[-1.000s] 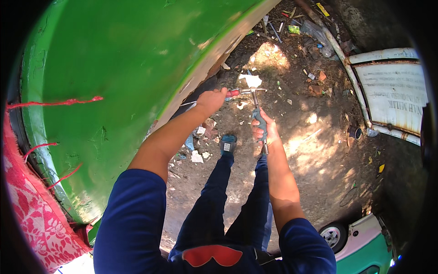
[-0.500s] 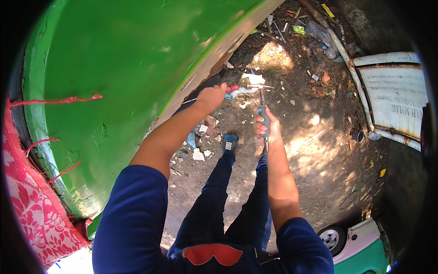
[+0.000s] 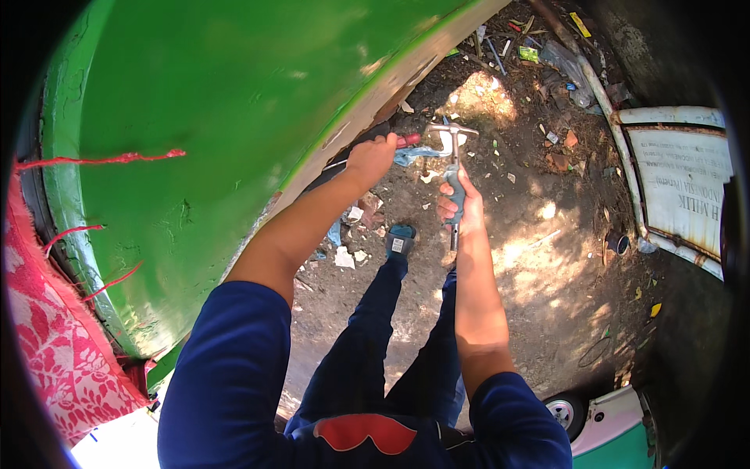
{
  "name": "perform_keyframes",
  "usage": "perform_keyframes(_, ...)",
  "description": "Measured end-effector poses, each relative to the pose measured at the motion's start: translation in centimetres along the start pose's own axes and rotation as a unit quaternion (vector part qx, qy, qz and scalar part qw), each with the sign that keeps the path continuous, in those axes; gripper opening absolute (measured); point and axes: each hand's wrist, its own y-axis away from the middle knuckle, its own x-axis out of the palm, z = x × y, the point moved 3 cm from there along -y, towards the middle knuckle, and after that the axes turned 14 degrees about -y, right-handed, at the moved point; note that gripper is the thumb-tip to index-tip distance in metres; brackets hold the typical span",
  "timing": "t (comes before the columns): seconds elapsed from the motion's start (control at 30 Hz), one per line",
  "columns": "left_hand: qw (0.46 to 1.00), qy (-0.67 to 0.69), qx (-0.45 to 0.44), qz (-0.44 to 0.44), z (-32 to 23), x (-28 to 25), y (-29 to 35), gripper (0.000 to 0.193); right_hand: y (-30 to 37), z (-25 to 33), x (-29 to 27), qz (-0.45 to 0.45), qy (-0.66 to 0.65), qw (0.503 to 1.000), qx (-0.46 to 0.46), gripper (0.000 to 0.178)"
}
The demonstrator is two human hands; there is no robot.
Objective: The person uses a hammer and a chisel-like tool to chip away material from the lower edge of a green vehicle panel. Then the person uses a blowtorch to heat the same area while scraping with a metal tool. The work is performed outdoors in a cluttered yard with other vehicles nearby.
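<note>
My left hand (image 3: 370, 162) is closed round the red handle of a screwdriver (image 3: 408, 141). Its thin metal shaft comes out on the other side of the fist, toward the lower edge of a green painted panel (image 3: 211, 117); where the tip meets it I cannot make out. In my right hand (image 3: 461, 199) is a hammer (image 3: 455, 148), gripped by its blue-grey handle. The hammer's narrow metal head stands just right of the screwdriver's butt end, apart from it or nearly so.
Paint flakes (image 3: 344, 257) and a blue cloth (image 3: 418, 154) lie on the dirt ground. A rusty-framed white sign (image 3: 680, 176) stands at right. Red patterned fabric (image 3: 70, 336) hangs at left. A green and pale vehicle (image 3: 613, 430) is at lower right. My shoe (image 3: 400, 241) shows below my hands.
The hammer head has moved farther up in the picture, from about level with the screwdriver's butt end. My left hand keeps its hold, and the whole view has shifted slightly.
</note>
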Motion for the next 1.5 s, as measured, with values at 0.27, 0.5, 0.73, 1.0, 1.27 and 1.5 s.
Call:
perform_keyframes(0.27,0.998,0.026,0.058,0.005,-1.4,-2.6,3.6,0.022,2.6,-0.4,1.0,-0.028,0.112,0.993,0.017,0.031)
perform_keyframes(0.5,0.982,-0.011,0.183,-0.053,-1.8,-2.3,9.2,0.041,6.1,3.6,-2.2,-0.035,0.061,0.996,-0.052,0.045)
perform_keyframes(0.73,0.984,0.010,0.167,-0.056,-2.0,-2.1,10.0,0.042,8.3,3.8,-2.6,-0.072,0.101,0.991,-0.057,0.051)
perform_keyframes(1.0,0.995,0.017,0.091,0.022,-1.9,-2.9,4.7,0.026,9.4,3.2,-1.8,-0.070,0.131,0.988,-0.035,0.059)
perform_keyframes(1.27,0.995,-0.040,-0.012,0.089,-0.2,3.6,-0.6,0.014,9.1,1.9,-2.5,-0.091,0.156,0.983,-0.040,0.056)
perform_keyframes(1.5,0.992,-0.034,0.025,0.119,-1.0,3.3,-0.7,0.015,3.0,-1.2,-4.2,-0.102,0.152,0.983,0.008,0.047)
